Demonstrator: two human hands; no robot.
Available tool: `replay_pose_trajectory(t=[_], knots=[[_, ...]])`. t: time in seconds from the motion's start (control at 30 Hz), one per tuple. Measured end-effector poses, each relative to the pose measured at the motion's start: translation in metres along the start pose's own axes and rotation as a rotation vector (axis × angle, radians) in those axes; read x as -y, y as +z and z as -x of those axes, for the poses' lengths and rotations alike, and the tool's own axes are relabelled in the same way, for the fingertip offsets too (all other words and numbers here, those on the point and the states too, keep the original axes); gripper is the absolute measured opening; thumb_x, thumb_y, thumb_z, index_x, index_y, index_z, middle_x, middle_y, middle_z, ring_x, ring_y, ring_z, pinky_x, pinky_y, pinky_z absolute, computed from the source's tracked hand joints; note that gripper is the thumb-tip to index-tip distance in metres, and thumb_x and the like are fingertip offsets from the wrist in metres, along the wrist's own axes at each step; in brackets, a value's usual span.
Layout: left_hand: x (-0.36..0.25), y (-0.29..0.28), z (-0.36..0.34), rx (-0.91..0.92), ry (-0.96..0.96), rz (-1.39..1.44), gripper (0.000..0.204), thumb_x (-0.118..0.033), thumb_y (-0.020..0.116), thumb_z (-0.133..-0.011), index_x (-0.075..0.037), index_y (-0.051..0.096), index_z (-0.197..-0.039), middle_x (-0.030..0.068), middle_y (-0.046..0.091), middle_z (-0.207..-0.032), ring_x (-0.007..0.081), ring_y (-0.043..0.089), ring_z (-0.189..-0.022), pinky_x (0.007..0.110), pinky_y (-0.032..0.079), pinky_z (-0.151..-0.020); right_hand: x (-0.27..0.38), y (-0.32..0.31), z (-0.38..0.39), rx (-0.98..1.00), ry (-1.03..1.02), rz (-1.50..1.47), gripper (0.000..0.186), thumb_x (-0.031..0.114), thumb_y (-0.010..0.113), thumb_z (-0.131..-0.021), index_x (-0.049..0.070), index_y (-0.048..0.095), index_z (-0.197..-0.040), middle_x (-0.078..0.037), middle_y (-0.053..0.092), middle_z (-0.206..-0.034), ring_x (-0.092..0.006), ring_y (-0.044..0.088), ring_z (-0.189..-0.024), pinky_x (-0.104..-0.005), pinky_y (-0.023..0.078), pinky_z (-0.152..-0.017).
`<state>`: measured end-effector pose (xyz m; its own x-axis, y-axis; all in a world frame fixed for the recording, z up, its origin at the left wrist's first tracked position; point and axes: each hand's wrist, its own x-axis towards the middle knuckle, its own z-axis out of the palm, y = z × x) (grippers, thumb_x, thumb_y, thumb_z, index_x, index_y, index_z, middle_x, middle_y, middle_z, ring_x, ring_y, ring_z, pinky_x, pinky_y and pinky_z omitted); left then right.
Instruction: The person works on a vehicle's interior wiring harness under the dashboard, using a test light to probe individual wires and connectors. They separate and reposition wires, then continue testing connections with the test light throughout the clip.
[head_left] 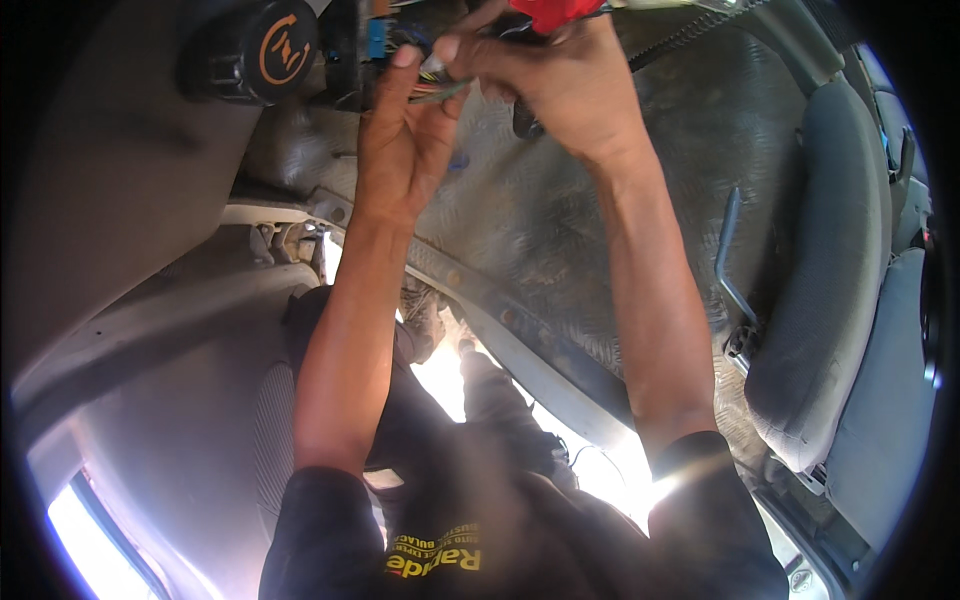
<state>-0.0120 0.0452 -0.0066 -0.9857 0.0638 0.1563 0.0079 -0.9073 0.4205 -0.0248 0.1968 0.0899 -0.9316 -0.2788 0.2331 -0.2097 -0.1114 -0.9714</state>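
**Hands work a bundle of wires under a vehicle's dashboard**

A person leans into a vehicle cabin and reaches up to a bundle of coloured wires (432,82) that hangs just below the dashboard, at the top of the view. The left hand (405,130) is raised palm-up, its fingers pinched narrow around the loose wire ends. The right hand (560,85) is closed around a red-handled tool (548,12), whose working end meets the same wires right beside the left fingertips; what kind of tool it is cannot be told, since most of it is cut off by the frame. A blue connector (377,38) sits just left of the bundle, near a black round knob (265,50). Below the forearms lie a ridged rubber floor mat (560,230), a grey seat (825,290) and the bright door sill (520,360). Judged from the frame, the wiring job looks to be mid-way: the wires are still loose and exposed, held in the fingers, with none seen taped, tucked away or plugged back in.
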Motion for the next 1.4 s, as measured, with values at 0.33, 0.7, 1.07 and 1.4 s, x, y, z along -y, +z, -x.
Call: replay_pose_trajectory(t=[0.33,0.7,1.07,1.4], knots=[[0.003,0.002,-0.004,0.088,-0.046,0.092,0.037,-0.019,0.061,-0.105,-0.005,0.056,-0.139,0.0115,0.069,-0.13,0.0226,0.066,-0.119,0.04,0.056,-0.104,-0.005,-0.005,0.0,-0.107,0.052,0.003,0.01,0.004,0.079,-0.09,0.0,0.071,-0.095,-0.002,0.07,-0.082,-0.0116,0.065,-0.071,-0.0269,0.054,-0.063],[-0.001,0.001,-0.004,0.156,-0.027,0.185,0.035,-0.017,0.061,-0.104,-0.007,0.057,-0.138,0.0093,0.072,-0.124,0.0207,0.068,-0.116,0.039,0.058,-0.101,-0.002,0.001,-0.001,-0.053,0.052,-0.04,0.012,0.0,0.077,-0.091,-0.001,0.068,-0.099,-0.004,0.071,-0.087,-0.0118,0.067,-0.074,-0.0271,0.056,-0.065],[-0.001,0.003,-0.002,0.177,-0.023,0.154,0.032,-0.015,0.06,-0.105,-0.008,0.058,-0.136,0.0079,0.071,-0.122,0.0197,0.067,-0.116,0.037,0.06,-0.098,0.008,0.005,0.001,-0.061,0.084,0.024,0.011,-0.006,0.074,-0.09,-0.002,0.068,-0.099,-0.005,0.072,-0.087,-0.0125,0.068,-0.076,-0.0272,0.057,-0.067],[-0.001,0.001,0.002,0.041,0.019,0.07,0.032,-0.016,0.061,-0.105,-0.005,0.059,-0.134,0.0099,0.07,-0.124,0.0194,0.066,-0.116,0.037,0.06,-0.098,0.002,0.008,-0.001,-0.124,0.098,-0.133,0.011,-0.002,0.076,-0.09,-0.001,0.069,-0.1,-0.004,0.072,-0.087,-0.0106,0.066,-0.073,-0.0256,0.054,-0.064]])
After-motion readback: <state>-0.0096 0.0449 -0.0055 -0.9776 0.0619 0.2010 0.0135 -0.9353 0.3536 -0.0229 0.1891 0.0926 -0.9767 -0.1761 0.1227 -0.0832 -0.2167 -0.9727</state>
